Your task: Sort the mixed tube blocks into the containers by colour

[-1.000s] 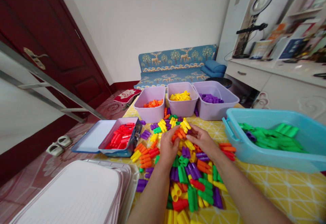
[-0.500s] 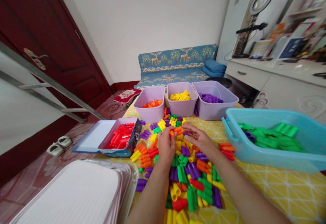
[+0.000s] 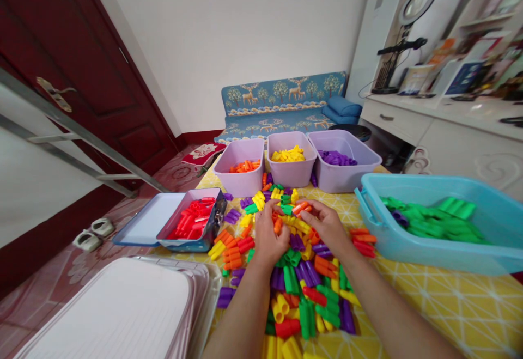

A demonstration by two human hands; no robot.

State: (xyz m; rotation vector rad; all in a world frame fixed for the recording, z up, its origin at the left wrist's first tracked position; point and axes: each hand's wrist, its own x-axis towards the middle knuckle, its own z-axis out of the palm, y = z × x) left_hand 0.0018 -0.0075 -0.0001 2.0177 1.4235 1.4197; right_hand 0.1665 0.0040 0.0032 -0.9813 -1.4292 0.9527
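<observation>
Over a heap of coloured plastic tube blocks (image 3: 291, 280), both hands are closed on orange pieces. My left hand (image 3: 269, 242) has its fingers curled round an orange tube block (image 3: 278, 226). Just to the right, my right hand (image 3: 328, 229) pinches another orange tube block (image 3: 301, 208) between thumb and fingers. The two blocks are apart. Beneath and around the hands lie green, purple, yellow, red and orange blocks, some joined side by side. My fingers hide part of both held pieces.
Behind the heap stand lilac bins with orange (image 3: 239, 182), yellow (image 3: 292, 176) and purple blocks (image 3: 347, 176). A blue tub (image 3: 441, 253) at right holds mostly green blocks. An open case (image 3: 218, 223) at left contains red ones. White lids (image 3: 114, 310) are stacked front left.
The orange pieces, close together between my hands before, are now apart, one in each hand. My right hand has closed on its piece, and my left hand has turned and lowered slightly.
</observation>
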